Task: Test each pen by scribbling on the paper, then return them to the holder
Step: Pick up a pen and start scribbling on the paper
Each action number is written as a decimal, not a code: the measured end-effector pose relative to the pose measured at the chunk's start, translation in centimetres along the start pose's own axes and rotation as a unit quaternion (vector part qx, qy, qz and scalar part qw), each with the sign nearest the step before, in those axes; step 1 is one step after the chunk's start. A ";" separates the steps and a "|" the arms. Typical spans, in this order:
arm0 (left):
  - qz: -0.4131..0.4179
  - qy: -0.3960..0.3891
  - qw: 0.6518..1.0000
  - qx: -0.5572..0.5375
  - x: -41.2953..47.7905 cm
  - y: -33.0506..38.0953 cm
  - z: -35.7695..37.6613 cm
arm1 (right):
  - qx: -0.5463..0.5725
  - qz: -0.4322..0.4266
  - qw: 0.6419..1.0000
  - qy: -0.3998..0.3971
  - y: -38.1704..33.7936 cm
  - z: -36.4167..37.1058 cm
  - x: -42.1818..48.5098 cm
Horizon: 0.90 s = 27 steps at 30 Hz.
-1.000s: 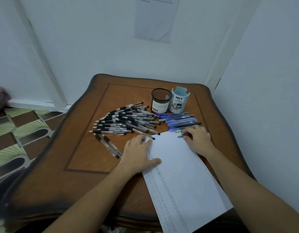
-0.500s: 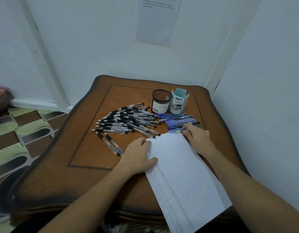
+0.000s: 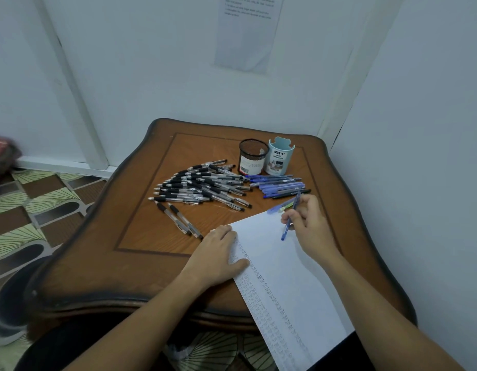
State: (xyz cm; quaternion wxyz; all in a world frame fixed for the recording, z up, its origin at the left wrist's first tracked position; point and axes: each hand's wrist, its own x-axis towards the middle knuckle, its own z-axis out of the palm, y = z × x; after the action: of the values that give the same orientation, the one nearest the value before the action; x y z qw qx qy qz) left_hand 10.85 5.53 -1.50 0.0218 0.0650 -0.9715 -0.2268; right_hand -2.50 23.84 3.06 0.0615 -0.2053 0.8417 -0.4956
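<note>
On the light-blue holder [image 3: 280, 156] we read "DIY" in bold black, with smaller lines beneath it too fine to make out. The black mesh holder [image 3: 253, 156], touching it at its 9 o'clock, wears a white label with a barcode. We cannot tell what lies inside either one. Both stand toward 1 o'clock on the tabletop [image 3: 151, 250]. The printed sheet [image 3: 248, 30] on the wall at 12 o'clock is blurred beyond reading. Every pen we see lies loose: the black pens [image 3: 200, 186] fan out at the holders' 7 o'clock, and the blue pens [image 3: 280, 184] lie in a bundle at their 5 o'clock. The paper [image 3: 285, 277] runs from the centre toward 5 o'clock, with rows of small scribbles along its left margin. Half a second ago our right hand [image 3: 309, 223] lay on the blue bundle; it has now come back over the paper's top corner, its fingers pinching a blue pen [image 3: 289, 220] with the tip pointing down at the sheet. Our left hand [image 3: 218, 255] stays flat, fingers straight, pressing the paper's 9 o'clock edge.
</note>
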 end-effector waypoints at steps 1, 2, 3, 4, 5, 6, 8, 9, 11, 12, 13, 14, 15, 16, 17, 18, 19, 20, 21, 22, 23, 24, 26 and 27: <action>0.003 0.003 1.000 -0.003 -0.3 -0.1 0.0 | 0.032 0.010 0.999 0.009 -0.2 0.0 -0.4; 0.003 0.000 1.000 -0.007 -0.5 -0.1 0.1 | 0.071 0.023 0.997 0.019 -0.5 -0.1 -0.8; 0.003 -0.005 1.000 -0.008 -0.7 -0.2 0.2 | 0.111 0.044 0.992 0.028 -0.9 -0.1 -1.1; 0.004 -0.011 1.000 -0.005 -0.9 -0.3 0.2 | 0.148 0.070 0.986 0.033 -1.2 -0.2 -1.4; 0.005 -0.017 1.000 0.000 -1.1 -0.4 0.2 | 0.177 0.100 0.979 0.027 -1.5 -0.3 -1.5; 0.005 -0.021 1.000 0.005 -1.3 -0.4 0.3 | 0.208 0.134 0.969 0.009 -1.8 -0.5 -1.7; 0.006 -0.028 0.999 0.017 -1.4 -0.5 0.3 | 0.268 0.196 0.942 -0.054 -1.9 -0.7 -2.0; 0.006 -0.030 0.999 0.027 -1.5 -0.5 0.2 | 0.281 0.209 0.933 -0.083 -1.7 -0.8 -2.3; 0.005 -0.031 0.998 0.049 -1.7 -0.5 0.3 | 0.238 0.197 0.945 -0.105 -1.4 -0.9 -2.8; 0.004 -0.027 0.998 0.054 -1.9 -0.4 0.3 | 0.194 0.179 0.960 -0.100 -1.3 -0.9 -3.0; -0.001 -0.020 0.998 0.055 -2.0 -0.4 0.4 | 0.149 0.158 0.972 -0.091 -1.2 -0.8 -3.2; -0.008 -0.013 0.998 0.053 -2.3 -0.3 0.4 | 0.115 0.140 0.979 -0.092 -1.3 -0.7 -3.3; -0.015 -0.008 0.998 0.052 -2.5 -0.2 0.4 | 0.088 0.132 0.982 -0.100 -1.5 -0.6 -3.5; -0.019 -0.002 0.998 0.052 -2.7 -0.1 0.3 | 0.065 0.126 0.984 -0.109 -1.7 -0.6 -3.7; -0.022 0.006 0.998 0.051 -2.7 0.0 0.2 | 0.050 0.117 0.986 -0.111 -2.0 -0.6 -3.8; -0.025 0.009 0.999 0.047 -2.8 0.0 0.1 | 0.053 0.107 0.987 -0.106 -2.4 -0.6 -3.8; -0.026 0.008 0.999 0.040 -2.8 0.1 0.0 | 0.076 0.099 0.987 -0.100 -2.8 -0.6 -3.8; -0.027 0.007 0.999 0.031 -2.8 0.1 -0.1 | 0.120 0.099 0.983 -0.100 -3.0 -0.6 -3.9; -0.029 0.008 0.999 0.022 -2.8 0.1 -0.1 | 0.175 0.105 0.973 -0.108 -3.2 -0.5 -4.0; -0.031 0.007 0.999 0.016 -2.8 0.0 -0.2 | 0.239 0.118 0.957 -0.115 -3.4 -0.4 -4.2; -0.031 0.002 0.999 0.015 -2.7 -0.2 -0.4 | 0.295 0.134 0.938 -0.123 -3.4 -0.3 -4.4; -0.027 -0.005 0.999 0.019 -2.7 -0.4 -0.5 | 0.337 0.151 0.920 -0.129 -3.3 -0.2 -4.6; -0.014 -0.024 0.999 0.030 -2.7 -1.0 -0.8 | 0.374 0.165 0.901 -0.144 -3.4 -0.2 -4.8; -0.009 -0.029 0.999 0.031 -2.7 -1.2 -0.9 | 0.386 0.162 0.895 -0.152 -3.3 -0.1 -4.8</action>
State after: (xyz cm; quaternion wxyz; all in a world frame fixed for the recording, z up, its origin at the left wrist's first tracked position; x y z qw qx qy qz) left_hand 13.73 4.40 -1.28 -0.0106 0.0677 -0.9777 -0.1986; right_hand 2.78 24.48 5.51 0.3431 -0.0988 0.5861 -0.7273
